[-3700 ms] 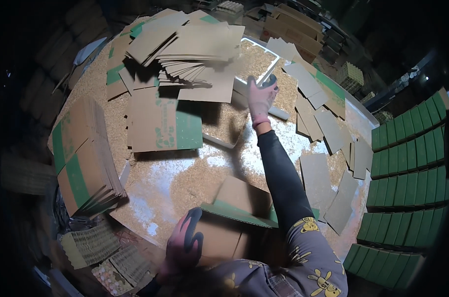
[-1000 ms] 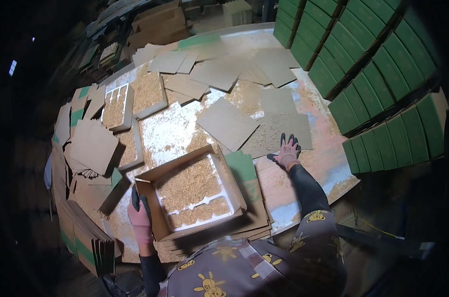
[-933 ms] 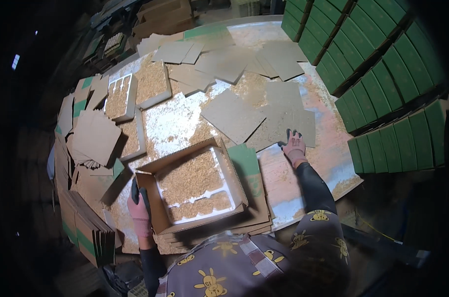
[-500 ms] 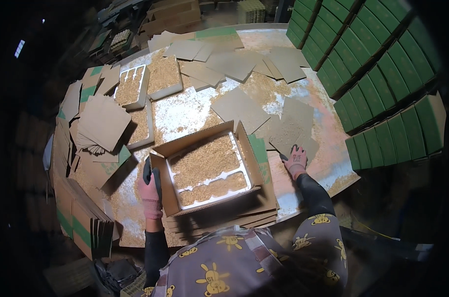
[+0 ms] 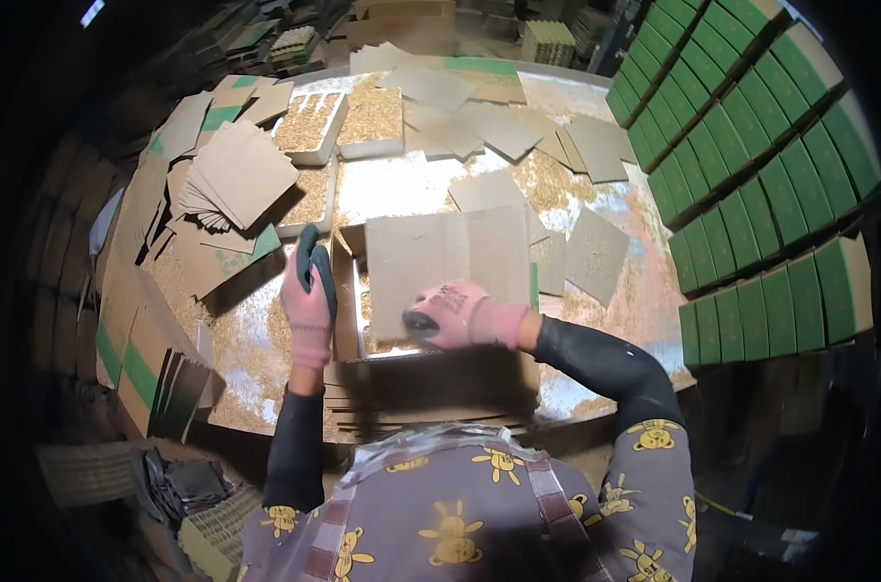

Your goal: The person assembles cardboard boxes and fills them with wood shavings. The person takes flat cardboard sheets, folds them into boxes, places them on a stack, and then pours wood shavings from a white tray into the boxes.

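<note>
box (image 5: 346, 291) at near side of table (image 5: 382, 192), white tray (image 5: 366, 303) inside mostly hidden under card sheet (image 5: 479, 257). left hand (image 5: 309, 301) at box's left wall, thumb and forefinger parted. right hand (image 5: 455, 312) on sheet, fingers curled near its left edge; blurred, so cannot tell if gripping. step in hand looks like laying sheet over tray; next move likely calls for squaring sheet to box walls, then pressing it flat.

Left hand (image 5: 309, 306) is basically pointing straight ahead, while the right arm (image 5: 605, 367) bends inward, right hand (image 5: 457, 314) kinda curled.
</note>
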`<state>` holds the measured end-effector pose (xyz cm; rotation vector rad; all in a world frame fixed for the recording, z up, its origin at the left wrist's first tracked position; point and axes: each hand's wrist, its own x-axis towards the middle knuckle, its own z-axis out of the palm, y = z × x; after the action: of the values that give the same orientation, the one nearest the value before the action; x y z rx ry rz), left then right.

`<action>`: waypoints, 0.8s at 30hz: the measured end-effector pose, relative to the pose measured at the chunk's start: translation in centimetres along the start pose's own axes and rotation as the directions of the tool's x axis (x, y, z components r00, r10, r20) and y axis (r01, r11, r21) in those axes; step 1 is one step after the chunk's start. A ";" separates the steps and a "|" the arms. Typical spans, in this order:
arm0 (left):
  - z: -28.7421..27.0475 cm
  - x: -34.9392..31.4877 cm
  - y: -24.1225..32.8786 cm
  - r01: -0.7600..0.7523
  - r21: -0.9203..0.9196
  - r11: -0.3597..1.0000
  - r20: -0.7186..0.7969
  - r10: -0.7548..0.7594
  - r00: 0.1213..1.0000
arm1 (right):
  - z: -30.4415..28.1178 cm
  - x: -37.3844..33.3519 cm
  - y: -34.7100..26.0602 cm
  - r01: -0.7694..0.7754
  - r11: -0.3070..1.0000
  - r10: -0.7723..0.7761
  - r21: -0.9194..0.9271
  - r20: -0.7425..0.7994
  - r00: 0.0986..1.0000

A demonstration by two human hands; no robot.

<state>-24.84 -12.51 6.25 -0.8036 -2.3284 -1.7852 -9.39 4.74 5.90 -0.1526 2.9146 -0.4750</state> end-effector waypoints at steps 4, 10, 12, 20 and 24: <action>1.7 -2.3 5.3 -0.379 0.193 0.905 0.497 0.243 0.833 | -1.9 -3.4 0.8 0.128 0.842 0.033 0.524 -0.287 0.957; 9.0 -2.0 8.8 -0.711 0.350 0.610 0.705 0.329 0.628 | 1.7 -8.8 6.0 -0.128 0.788 0.547 0.602 -0.589 0.595; 10.0 -3.7 7.4 -0.746 0.398 0.535 0.847 0.099 0.523 | 5.4 -7.7 6.2 0.113 0.547 0.619 0.830 -0.492 0.612; 12.2 -1.9 6.2 -0.608 0.482 0.631 0.876 -0.358 0.323 | 6.3 -6.2 5.7 0.006 0.492 0.764 0.870 -0.435 0.477; 13.9 -2.9 4.5 -0.712 0.370 0.597 0.927 -0.284 0.243 | 4.8 -6.1 5.4 0.149 0.445 0.714 0.883 -0.451 0.536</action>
<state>-17.07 0.12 4.76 -2.2938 -2.7245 0.3439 -2.87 9.16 0.72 1.0663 2.7191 -2.3853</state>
